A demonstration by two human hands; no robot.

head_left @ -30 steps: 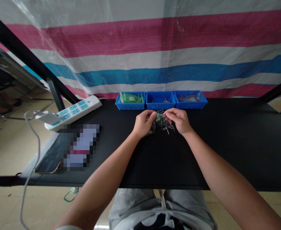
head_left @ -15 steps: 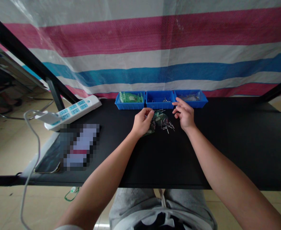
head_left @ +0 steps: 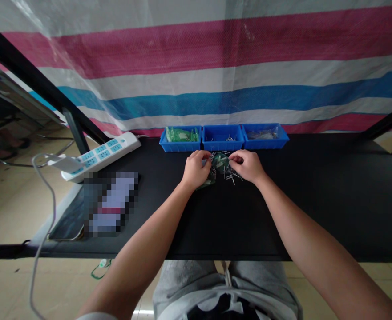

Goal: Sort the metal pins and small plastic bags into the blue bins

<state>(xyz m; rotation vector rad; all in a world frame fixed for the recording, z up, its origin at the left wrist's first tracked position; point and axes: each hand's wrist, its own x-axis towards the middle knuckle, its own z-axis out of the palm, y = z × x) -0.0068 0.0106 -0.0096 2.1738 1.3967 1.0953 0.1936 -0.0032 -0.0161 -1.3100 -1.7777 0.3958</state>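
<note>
My left hand is closed in a pinch at the left side of a small green plastic bag. From the other side, my right hand pinches the bag's right edge, thumb and forefinger together. Thin silver metal pins, which look like blind rivets, lie scattered on the black table under and around the bag. Part of another green piece of plastic shows beneath my left hand. My fingers hide some of the pins and the bag's edges.
Behind my hands stand three joined blue bins: the left bin with a green bag, the middle bin with a few pins, the right bin with a clear bag. A power strip and a pixelated phone-like object lie left.
My right hand has moved left and down from above the pins, its spread fingers closing on the bag's right edge. My left hand stays nearly in place.
</note>
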